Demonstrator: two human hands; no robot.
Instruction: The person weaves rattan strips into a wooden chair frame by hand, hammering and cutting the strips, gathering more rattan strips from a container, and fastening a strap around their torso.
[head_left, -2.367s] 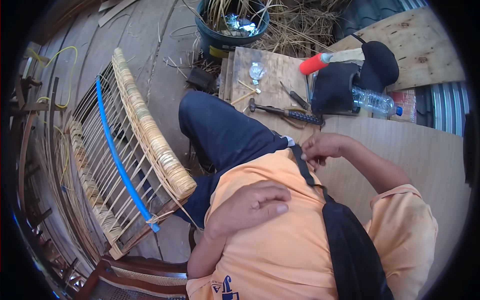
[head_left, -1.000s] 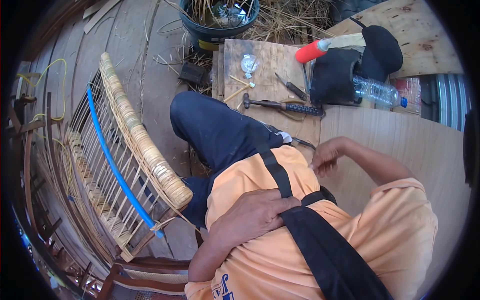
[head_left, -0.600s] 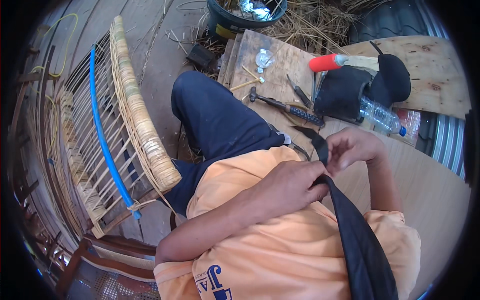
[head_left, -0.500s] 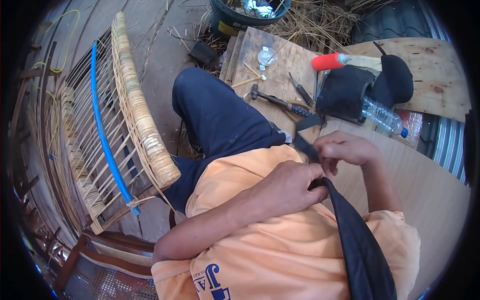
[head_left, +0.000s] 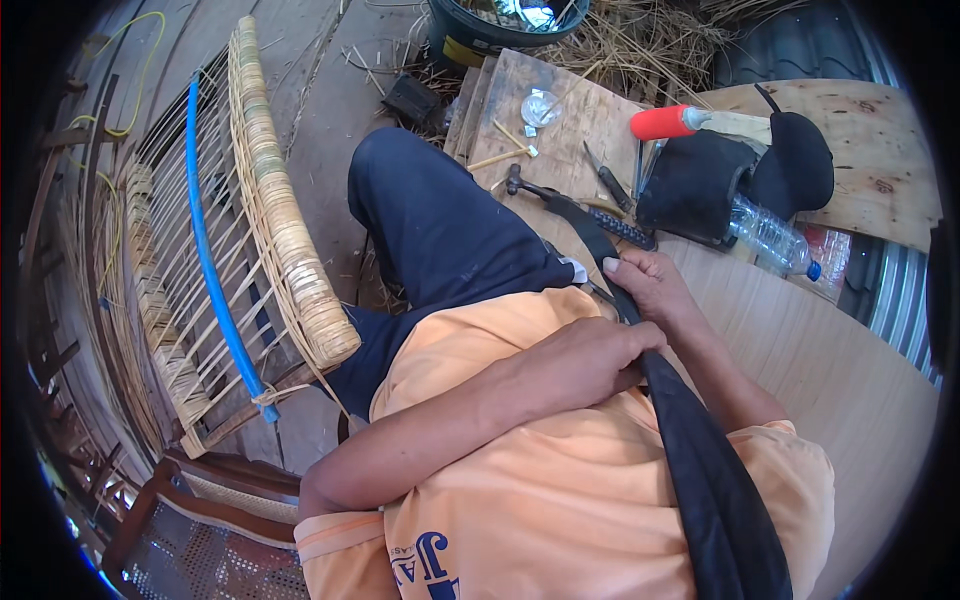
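A wide black strap point(head_left: 715, 480) runs slantwise over my orange shirt, from near the wooden board down to the lower right. My left hand point(head_left: 590, 362) reaches across my chest and is closed around the strap at mid-chest. My right hand point(head_left: 650, 287) grips the same strap just above it, thumb along the strap's edge. The two hands nearly touch. My leg in dark blue trousers point(head_left: 440, 225) stretches toward the top of the view.
A woven rattan chair frame point(head_left: 285, 250) with a blue tube point(head_left: 215, 270) lies to my left. Ahead are a wooden board point(head_left: 560, 120) with a hammer point(head_left: 525, 183), a black bucket point(head_left: 480, 30), a black bag point(head_left: 700, 185), a water bottle point(head_left: 770, 235) and a red-handled tool point(head_left: 665, 122).
My left hand has left my belly and come up to grip the strap beside my right hand. The strap now lies pulled taut across my chest.
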